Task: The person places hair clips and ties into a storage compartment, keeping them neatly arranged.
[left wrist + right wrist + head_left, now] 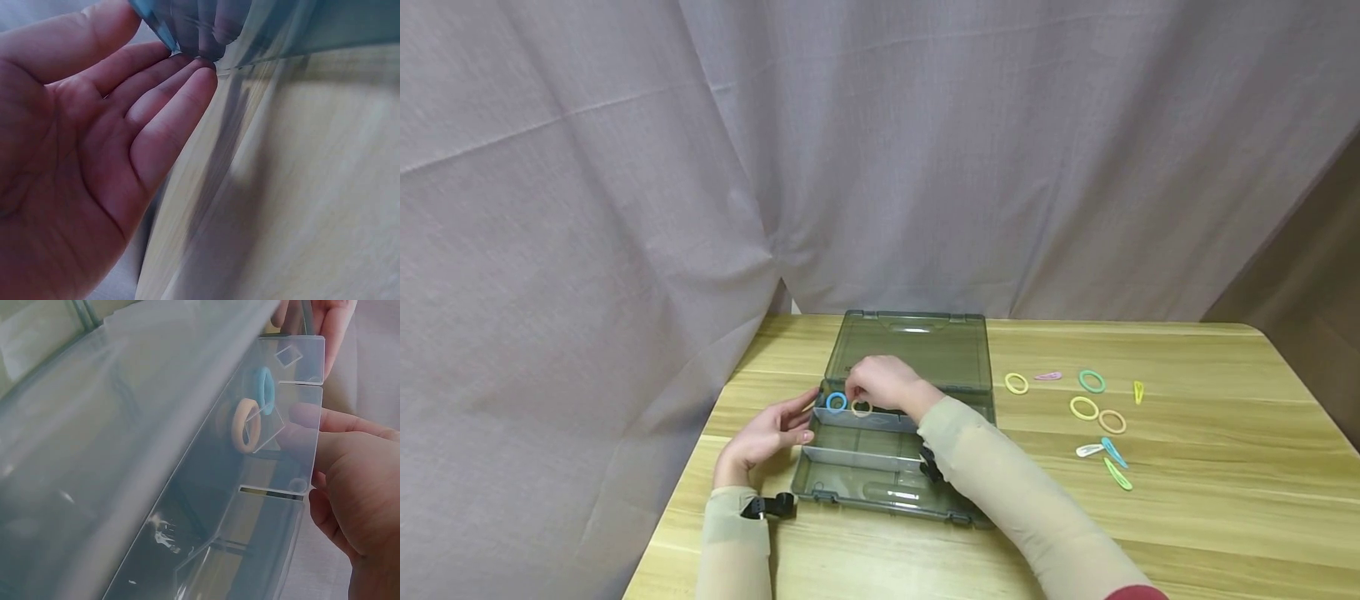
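A draped, creased grey-mauve fabric curtain (pixel 887 167) hangs behind a yellowish wood-grained table (pixel 1225 500) with a rounded far-right corner. At the right edge stands a shadowed brown surface (pixel 1318 250). Soft light brightens the table's near part.

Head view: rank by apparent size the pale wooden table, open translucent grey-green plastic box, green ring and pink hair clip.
Largest to smallest:
1. Pale wooden table
2. Translucent grey-green plastic box
3. Green ring
4. Pink hair clip
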Action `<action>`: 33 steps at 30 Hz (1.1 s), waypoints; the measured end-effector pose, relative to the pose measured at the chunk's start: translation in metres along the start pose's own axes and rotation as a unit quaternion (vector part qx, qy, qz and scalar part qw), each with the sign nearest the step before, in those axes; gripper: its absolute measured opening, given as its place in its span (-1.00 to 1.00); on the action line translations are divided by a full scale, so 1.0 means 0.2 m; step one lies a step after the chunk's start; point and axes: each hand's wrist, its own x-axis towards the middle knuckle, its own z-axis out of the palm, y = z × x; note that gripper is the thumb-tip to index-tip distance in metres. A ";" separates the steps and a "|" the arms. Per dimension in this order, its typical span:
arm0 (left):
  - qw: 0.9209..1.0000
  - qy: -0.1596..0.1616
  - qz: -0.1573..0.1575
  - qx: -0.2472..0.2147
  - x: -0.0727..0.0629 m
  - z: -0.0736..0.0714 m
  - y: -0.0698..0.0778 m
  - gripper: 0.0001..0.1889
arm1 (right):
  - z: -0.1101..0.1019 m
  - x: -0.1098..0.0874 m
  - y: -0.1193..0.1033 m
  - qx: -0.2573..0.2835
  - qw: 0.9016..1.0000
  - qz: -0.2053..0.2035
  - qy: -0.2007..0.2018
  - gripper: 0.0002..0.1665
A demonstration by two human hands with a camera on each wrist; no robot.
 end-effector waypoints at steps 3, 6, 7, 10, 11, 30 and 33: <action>1.000 -0.002 0.001 0.000 0.00 0.00 0.00 -0.14 | 0.00 -0.01 0.00 0.001 1.000 0.001 -0.002 -0.86; 1.000 -0.002 0.002 0.002 0.00 0.00 0.01 -0.14 | -0.01 -0.01 -0.01 0.005 1.000 0.005 -0.007 -0.87; 1.000 -0.001 0.002 0.002 0.00 0.00 0.01 -0.14 | -0.01 -0.01 -0.01 0.007 1.000 0.006 -0.009 -0.88; 1.000 -0.001 0.003 0.001 0.00 0.01 0.01 -0.14 | -0.03 -0.02 -0.02 0.014 1.000 0.006 -0.011 -0.89; 1.000 -0.001 0.003 0.001 0.00 0.01 0.01 -0.14 | -0.04 -0.03 -0.03 0.020 1.000 0.003 -0.008 -0.90; 1.000 -0.005 0.008 0.010 0.00 0.00 0.01 -0.16 | -0.20 -0.54 -0.41 0.068 0.976 -0.157 0.136 -0.86; 1.000 -0.003 0.005 0.006 0.00 0.00 0.01 -0.14 | -0.16 -0.63 -0.37 0.080 0.977 -0.142 0.135 -0.86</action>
